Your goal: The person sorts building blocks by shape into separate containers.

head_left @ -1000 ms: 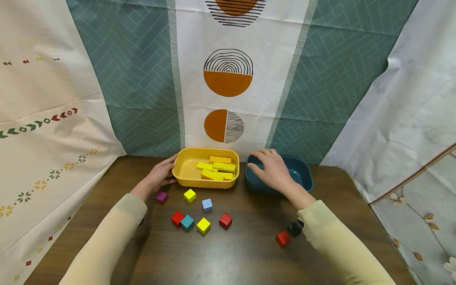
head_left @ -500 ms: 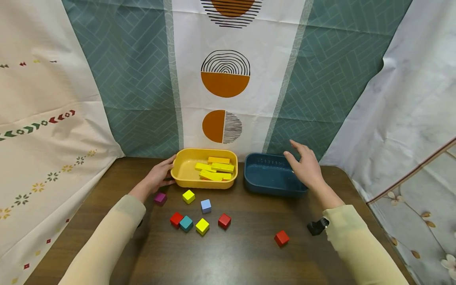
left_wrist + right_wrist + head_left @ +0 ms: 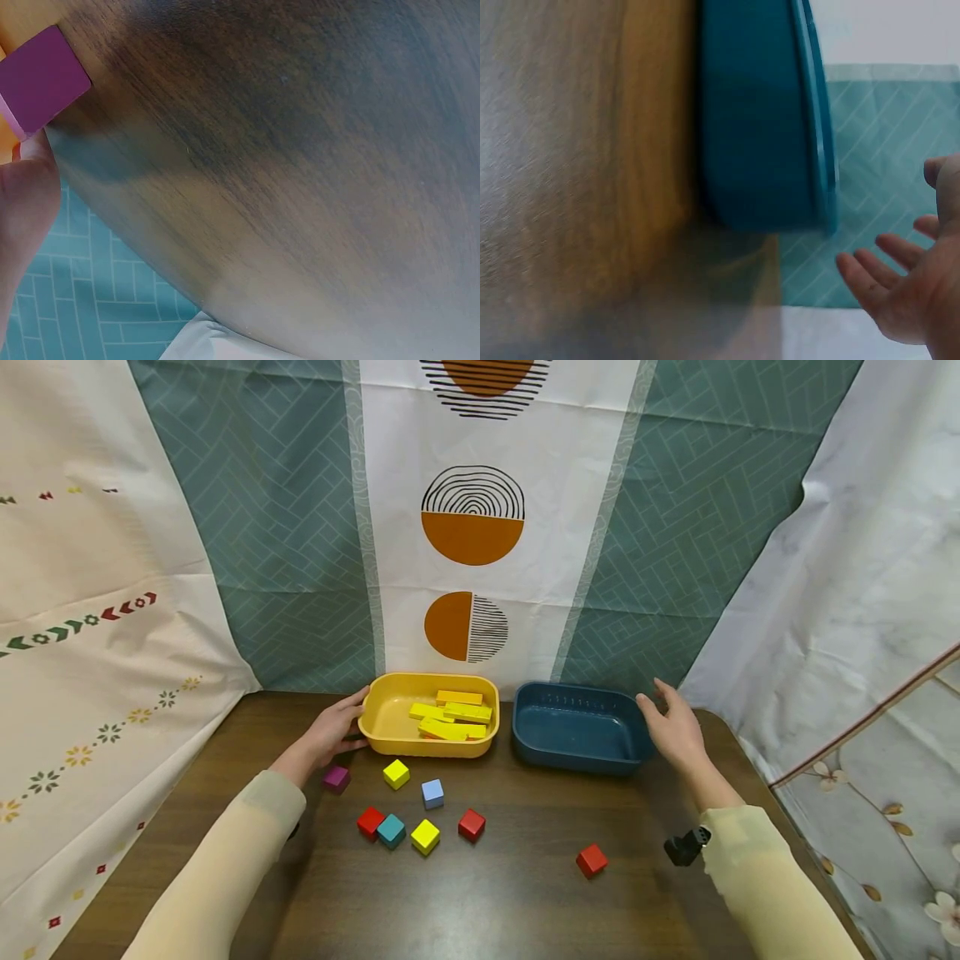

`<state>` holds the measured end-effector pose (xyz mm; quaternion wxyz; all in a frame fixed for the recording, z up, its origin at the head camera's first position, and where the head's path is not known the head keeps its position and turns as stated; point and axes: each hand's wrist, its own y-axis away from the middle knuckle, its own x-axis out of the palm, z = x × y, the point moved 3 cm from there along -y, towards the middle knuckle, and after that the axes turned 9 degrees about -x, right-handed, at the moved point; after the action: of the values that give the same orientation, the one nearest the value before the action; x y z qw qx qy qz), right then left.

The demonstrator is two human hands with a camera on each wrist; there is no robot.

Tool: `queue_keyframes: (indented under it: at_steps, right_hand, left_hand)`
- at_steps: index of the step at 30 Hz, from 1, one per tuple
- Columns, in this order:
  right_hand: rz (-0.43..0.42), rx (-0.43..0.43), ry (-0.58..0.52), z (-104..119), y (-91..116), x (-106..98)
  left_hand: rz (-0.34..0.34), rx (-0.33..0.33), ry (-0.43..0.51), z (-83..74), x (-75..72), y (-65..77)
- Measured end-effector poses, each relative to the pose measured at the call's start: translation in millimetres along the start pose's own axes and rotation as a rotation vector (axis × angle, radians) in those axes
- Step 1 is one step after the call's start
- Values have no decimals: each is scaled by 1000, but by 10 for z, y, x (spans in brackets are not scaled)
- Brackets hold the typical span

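Note:
In the head view my left hand (image 3: pixel 330 732) rests against the left end of a yellow plastic tray (image 3: pixel 381 710), its fingers straight along the corner. Several yellow rectangular blocks (image 3: pixel 468 713) lie in that tray's right half. Close below this hand sits a purple cube (image 3: pixel 337 779), also large in the left wrist view. To the right stands a dark blue plastic tray (image 3: pixel 573 766) with nothing in it. My right hand (image 3: pixel 675 727) is at its right end, fingers spread and holding nothing. The right wrist view shows a gap between this hand's fingers and the blue tray's end.
On the wooden table (image 3: pixel 517 902) in front of the trays lie loose cubes: yellow (image 3: pixel 425 837), teal (image 3: pixel 392 832), light blue (image 3: pixel 432 794) and red (image 3: pixel 472 825). Another red cube (image 3: pixel 592 861) sits apart at the right. A patterned cloth (image 3: pixel 300 568) hangs behind the table.
My right hand has moved right from over the blue tray to beyond its right end. The left hand stays against the yellow tray; the view shifts slightly.

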<state>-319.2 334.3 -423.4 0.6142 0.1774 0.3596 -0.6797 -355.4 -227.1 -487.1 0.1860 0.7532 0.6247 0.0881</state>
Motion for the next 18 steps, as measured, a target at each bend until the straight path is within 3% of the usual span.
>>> queue_keyframes:
  at_steps: [9,18]
  right_hand:
    - [116,94,-90,-271,72,92]
    - [150,126,-248,-406,147,152]
  left_hand:
    - [-8,-5,-7,13,-6,-12]
    - [-7,-8,-7,14,-6,-18]
